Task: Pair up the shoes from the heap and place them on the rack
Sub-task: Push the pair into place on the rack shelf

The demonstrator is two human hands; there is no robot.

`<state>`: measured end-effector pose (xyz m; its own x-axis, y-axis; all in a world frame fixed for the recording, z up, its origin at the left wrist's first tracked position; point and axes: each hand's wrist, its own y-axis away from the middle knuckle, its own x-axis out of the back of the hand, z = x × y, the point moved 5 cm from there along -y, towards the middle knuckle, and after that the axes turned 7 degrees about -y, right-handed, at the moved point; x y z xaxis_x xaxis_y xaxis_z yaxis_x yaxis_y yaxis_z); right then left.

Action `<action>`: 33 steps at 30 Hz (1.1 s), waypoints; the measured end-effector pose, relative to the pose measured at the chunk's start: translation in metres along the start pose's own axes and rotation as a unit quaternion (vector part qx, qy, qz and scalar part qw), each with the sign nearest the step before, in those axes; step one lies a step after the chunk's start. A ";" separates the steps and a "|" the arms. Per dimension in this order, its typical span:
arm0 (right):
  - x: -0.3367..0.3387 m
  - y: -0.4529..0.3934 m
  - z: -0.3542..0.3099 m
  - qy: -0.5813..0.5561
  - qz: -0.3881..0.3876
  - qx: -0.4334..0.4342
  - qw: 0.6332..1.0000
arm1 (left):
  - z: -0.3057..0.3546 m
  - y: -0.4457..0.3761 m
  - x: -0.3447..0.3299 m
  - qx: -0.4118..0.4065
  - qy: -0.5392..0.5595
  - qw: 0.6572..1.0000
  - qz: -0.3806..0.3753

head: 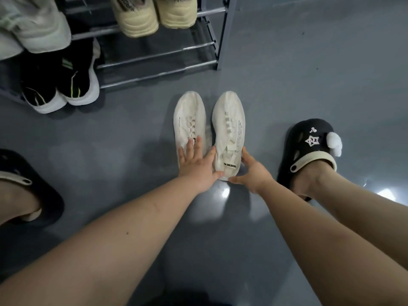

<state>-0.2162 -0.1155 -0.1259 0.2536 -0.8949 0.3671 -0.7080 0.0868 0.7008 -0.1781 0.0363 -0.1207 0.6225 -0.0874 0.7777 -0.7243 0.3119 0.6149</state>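
Two white sneakers lie side by side on the grey floor, toes pointing away from me. My left hand (pixel 196 164) rests flat on the heel half of the left white sneaker (pixel 188 115), its thumb against the neighbouring shoe. My right hand (pixel 251 171) cups the heel of the right white sneaker (pixel 229 127), fingers on its outer side and thumb under the heel. The metal shoe rack (pixel 159 54) stands beyond them, up and to the left.
A black-and-green pair (pixel 61 85) sits on the rack's lowest tier at the left, a cream-yellow pair (pixel 152 16) on a higher tier, and a pale pair (pixel 33 27) at top left. My feet in black clogs (pixel 309 149) flank the sneakers; the left clog (pixel 33 186) is at the frame's left edge.
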 end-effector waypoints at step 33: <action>-0.039 0.005 -0.028 -0.440 -0.009 -0.096 0.893 | -0.078 0.020 -0.009 0.163 0.707 0.688 -0.022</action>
<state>-0.2116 -0.0680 -0.1193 -0.4121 -0.8870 -0.2083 -0.5609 0.0668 0.8252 -0.1753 0.1173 -0.1257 0.1437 0.9896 -0.0055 -0.5805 0.0888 0.8094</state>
